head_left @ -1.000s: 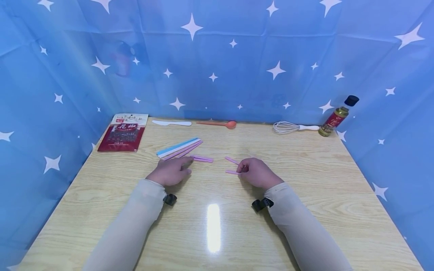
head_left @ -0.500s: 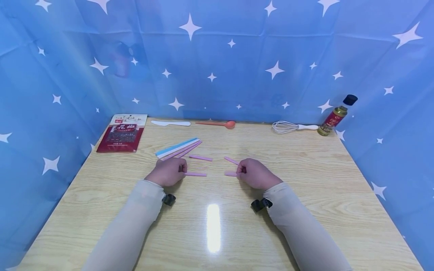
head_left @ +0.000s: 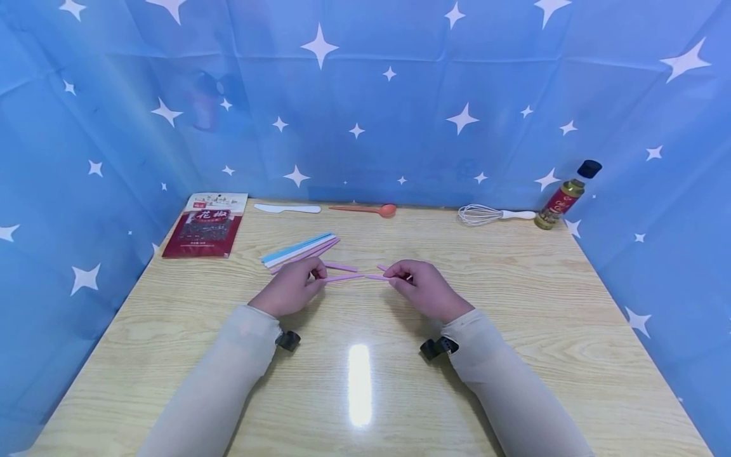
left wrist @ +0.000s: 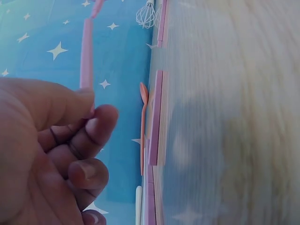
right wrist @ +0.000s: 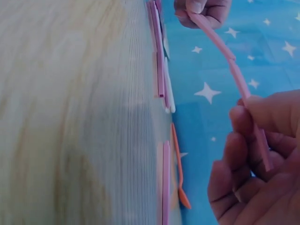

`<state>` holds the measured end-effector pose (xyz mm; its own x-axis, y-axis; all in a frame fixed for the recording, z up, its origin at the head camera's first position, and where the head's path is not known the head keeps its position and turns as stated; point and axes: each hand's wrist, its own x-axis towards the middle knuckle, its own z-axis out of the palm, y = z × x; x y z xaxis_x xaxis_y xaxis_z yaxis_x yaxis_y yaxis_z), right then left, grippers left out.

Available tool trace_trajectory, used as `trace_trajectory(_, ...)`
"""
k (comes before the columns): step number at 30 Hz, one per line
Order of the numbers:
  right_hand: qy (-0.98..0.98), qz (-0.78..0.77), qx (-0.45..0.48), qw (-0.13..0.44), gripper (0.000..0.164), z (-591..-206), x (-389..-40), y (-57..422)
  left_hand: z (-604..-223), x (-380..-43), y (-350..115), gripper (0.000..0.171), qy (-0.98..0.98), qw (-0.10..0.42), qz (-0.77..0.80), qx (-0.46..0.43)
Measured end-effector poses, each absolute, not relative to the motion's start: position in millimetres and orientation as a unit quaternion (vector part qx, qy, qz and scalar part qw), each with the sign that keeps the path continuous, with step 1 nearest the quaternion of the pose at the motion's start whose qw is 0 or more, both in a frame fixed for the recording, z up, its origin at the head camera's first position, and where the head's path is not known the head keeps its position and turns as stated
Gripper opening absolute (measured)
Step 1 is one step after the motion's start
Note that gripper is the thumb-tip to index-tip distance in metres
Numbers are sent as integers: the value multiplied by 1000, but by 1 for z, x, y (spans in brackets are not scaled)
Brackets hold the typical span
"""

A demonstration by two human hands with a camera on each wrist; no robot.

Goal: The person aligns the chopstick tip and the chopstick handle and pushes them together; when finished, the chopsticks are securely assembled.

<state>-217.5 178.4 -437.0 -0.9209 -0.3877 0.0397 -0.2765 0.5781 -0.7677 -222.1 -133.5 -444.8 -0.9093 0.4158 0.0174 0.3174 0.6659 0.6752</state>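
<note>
My left hand point(head_left: 290, 287) pinches a slender pink straw-like stick point(head_left: 345, 278) between thumb and index finger. In my right hand point(head_left: 428, 291), thumb and fingers pinch a second short pink stick point(right wrist: 241, 79), its free end pointing left. The two sticks meet end to end between the hands, at a slight kink in the right wrist view. Both are held above the table. Beyond the left fingertips another pink stick point(head_left: 341, 267) lies on the wood, and a further short pink stick point(right wrist: 166, 183) lies beyond the right fingers, partly hidden in the head view.
Blue, white and pink sticks point(head_left: 298, 249) lie bunched behind my left hand. Along the back are a red spice packet point(head_left: 204, 230), white knife point(head_left: 288, 208), orange spoon point(head_left: 387, 211), whisk point(head_left: 482, 214) and oil bottle point(head_left: 559, 204). A blue starred curtain point(head_left: 365, 95) surrounds the wooden table point(head_left: 514, 381).
The left hand picked up a pink stick lying near its fingers, then lifted it. Both hands rose slightly, and the two held sticks, apart half a second ago, now meet end to end.
</note>
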Motion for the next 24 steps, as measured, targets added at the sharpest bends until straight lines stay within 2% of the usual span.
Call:
trace_trajectory(9,880,-433,-191,48,12,-434,-215,175,-441,-219,-132,3,904,74,366,207)
trace_trajectory(24,880,-423,-216,28,9,-436,-211,171,-443,-217,-127,7,902,52,364,225)
